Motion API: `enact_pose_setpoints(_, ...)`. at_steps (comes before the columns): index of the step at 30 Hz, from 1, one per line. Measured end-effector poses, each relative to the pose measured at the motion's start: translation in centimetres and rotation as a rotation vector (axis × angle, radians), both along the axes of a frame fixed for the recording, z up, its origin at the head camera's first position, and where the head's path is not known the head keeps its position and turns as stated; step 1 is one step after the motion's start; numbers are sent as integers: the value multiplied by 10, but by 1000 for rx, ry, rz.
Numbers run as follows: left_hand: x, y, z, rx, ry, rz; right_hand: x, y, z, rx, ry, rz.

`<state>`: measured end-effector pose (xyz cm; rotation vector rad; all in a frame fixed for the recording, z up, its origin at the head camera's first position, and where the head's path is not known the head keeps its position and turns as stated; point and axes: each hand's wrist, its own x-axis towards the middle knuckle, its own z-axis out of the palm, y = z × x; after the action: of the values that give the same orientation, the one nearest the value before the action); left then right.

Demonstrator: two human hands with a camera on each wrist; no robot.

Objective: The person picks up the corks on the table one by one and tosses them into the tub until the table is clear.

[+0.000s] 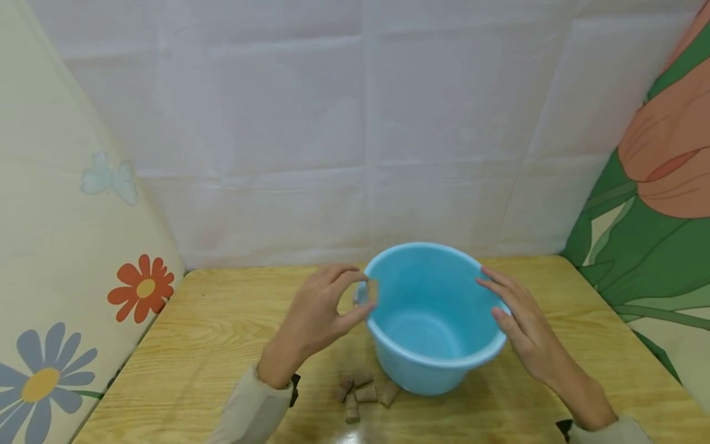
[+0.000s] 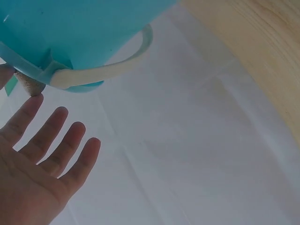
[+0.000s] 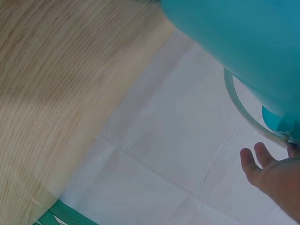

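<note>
A light blue plastic bucket (image 1: 424, 376) stands tilted toward me on the table, its inside bare. My left hand (image 1: 310, 320) pinches a brown tapered cork (image 1: 373, 291) between thumb and index finger at the bucket's left rim. The other fingers of that hand spread out straight in the left wrist view, below the bucket's pale handle (image 2: 108, 72). Against the right rim rests my right hand (image 1: 524, 330), fingers fairly straight and reaching over the edge. Several more corks (image 1: 366, 393) lie in a loose cluster on the table, just left of the bucket's base.
The wooden table (image 1: 222, 345) has a light grain and rounded back corners. A white cloth (image 1: 277, 123) hangs behind it. Panels painted with flowers (image 1: 145, 288) and large leaves (image 1: 654, 265) stand along both sides.
</note>
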<state>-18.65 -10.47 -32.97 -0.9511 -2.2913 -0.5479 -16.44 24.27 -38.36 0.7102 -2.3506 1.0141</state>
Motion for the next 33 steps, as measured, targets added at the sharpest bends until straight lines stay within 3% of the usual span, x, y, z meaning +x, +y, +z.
enact_pose_setpoints(23, -3, 32, 1, -55, -12, -49, 0, -1, -2, -17, -6, 4)
enact_pose_setpoints(33, -2, 39, 5, -95, -126, -27, 0, -1, -2, -15, -14, -7)
